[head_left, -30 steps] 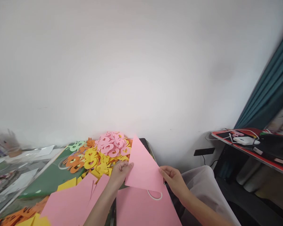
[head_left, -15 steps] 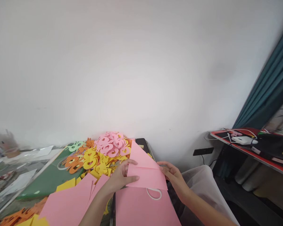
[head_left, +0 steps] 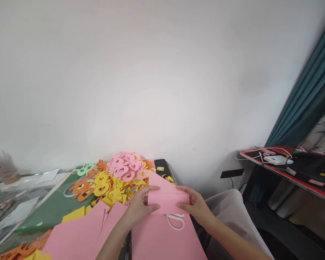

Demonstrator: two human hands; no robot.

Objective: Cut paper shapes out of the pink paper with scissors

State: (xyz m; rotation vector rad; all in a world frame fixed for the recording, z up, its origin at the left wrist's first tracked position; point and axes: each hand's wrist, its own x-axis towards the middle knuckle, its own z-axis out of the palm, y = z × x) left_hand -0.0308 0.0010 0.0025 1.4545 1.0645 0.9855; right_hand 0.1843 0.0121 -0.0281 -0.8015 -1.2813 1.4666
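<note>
While a big flat pink sheet (head_left: 166, 243) takes up the nearest spot, w/ a white loop handle (head_left: 177, 229) lying on its far part, both hands are just beyond: L hand (head_left: 141, 207) & R hand (head_left: 196, 206) each pinch one end of a folded pink paper (head_left: 168, 203), thumbs on the near side, fingers along the far side. Paper's held btwn them, near part doubled over along a crosswise line, far part tapering to a corner pointing away. To the R, a knee in whitish cloth (head_left: 224, 206); to the L, overlapping angular pink sheets (head_left: 76, 231), w/ orange pcs. (head_left: 24, 249) nr them. Bit further, a mound of cutouts: yellow ones (head_left: 116, 191), orange ones (head_left: 82, 189) to their L, pink ones (head_left: 126, 166) heaped at the back, pale green ones (head_left: 86, 169) on a green mat (head_left: 50, 211). R of the mound, a black phone-like slab (head_left: 163, 163) w/ a small pale block (head_left: 160, 168) on it. Far R, a red-edged desk (head_left: 245, 156) carries a white gadget (head_left: 278, 160) etc. Behind: white wall (head_left: 165, 72) & teal curtain (head_left: 300, 97).
</note>
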